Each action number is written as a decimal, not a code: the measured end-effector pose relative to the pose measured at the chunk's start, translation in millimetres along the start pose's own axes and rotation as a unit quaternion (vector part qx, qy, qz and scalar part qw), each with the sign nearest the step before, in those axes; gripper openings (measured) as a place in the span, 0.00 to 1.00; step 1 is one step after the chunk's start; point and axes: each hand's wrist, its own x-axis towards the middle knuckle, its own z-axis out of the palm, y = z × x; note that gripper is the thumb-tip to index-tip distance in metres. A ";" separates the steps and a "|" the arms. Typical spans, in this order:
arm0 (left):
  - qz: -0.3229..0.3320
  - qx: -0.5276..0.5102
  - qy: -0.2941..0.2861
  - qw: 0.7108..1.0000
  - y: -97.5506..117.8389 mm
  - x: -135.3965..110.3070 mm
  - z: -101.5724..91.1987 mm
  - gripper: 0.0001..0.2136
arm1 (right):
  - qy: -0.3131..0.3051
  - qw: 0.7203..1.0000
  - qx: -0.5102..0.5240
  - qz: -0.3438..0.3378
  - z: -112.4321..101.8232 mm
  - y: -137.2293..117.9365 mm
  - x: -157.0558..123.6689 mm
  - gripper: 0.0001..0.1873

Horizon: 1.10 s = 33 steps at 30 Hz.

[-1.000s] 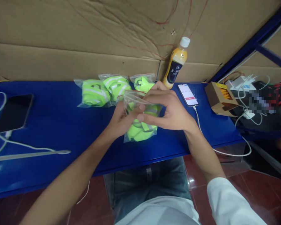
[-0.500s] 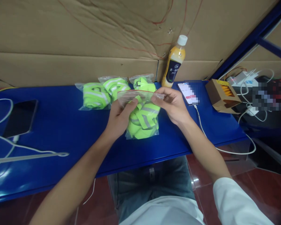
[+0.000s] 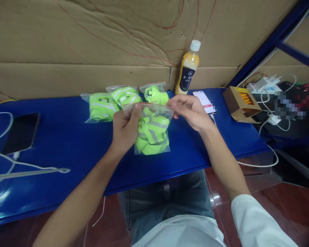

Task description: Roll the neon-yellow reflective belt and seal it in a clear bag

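Note:
A clear zip bag (image 3: pixel 152 137) with a red line along its top edge holds bundled neon-yellow straps with grey reflective stripes. My left hand (image 3: pixel 126 127) is closed on the bag's upper left side, thumb on the front. At the top right corner, the fingers of my right hand (image 3: pixel 190 111) are bent together against the plastic; their tips are partly hidden. Behind stand three similar filled bags: a left one (image 3: pixel 103 107), a middle one (image 3: pixel 126 96) and a right one (image 3: pixel 156 94).
A juice bottle (image 3: pixel 187 70) leans against the cardboard backing (image 3: pixel 92 77). Right of it are a lit phone (image 3: pixel 204 102), an open carton (image 3: pixel 238 106) and a power strip (image 3: pixel 265 85) with cables. On the left of the blue table (image 3: pixel 74 144) lie a dark phone (image 3: pixel 22 132) and white cables.
The bag and my left hand have shifted slightly left in view. My right thumb has come off the bag's front, and the right fingers now sit at its top corner.

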 end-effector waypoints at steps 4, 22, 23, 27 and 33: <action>0.081 0.037 -0.012 0.996 10.4 1.5 6.1 0.19 | -0.027 0.998 -0.049 -0.010 -0.4 4.1 -1.8 0.24; 0.050 0.036 0.002 0.998 -0.2 0.4 6.6 0.22 | -0.006 0.974 -0.203 -0.103 6.0 20.1 -1.4 0.26; 0.051 0.033 0.000 0.998 0.0 0.5 6.5 0.22 | 0.000 0.973 -0.206 -0.107 5.3 20.6 -1.2 0.26; 0.066 0.015 -0.012 0.998 3.1 4.0 3.4 0.15 | 0.025 0.966 -0.225 -0.124 5.6 22.7 -0.4 0.25; 0.068 0.017 0.008 0.998 5.3 5.6 0.7 0.16 | -0.005 0.978 -0.178 -0.108 9.9 21.2 -0.1 0.26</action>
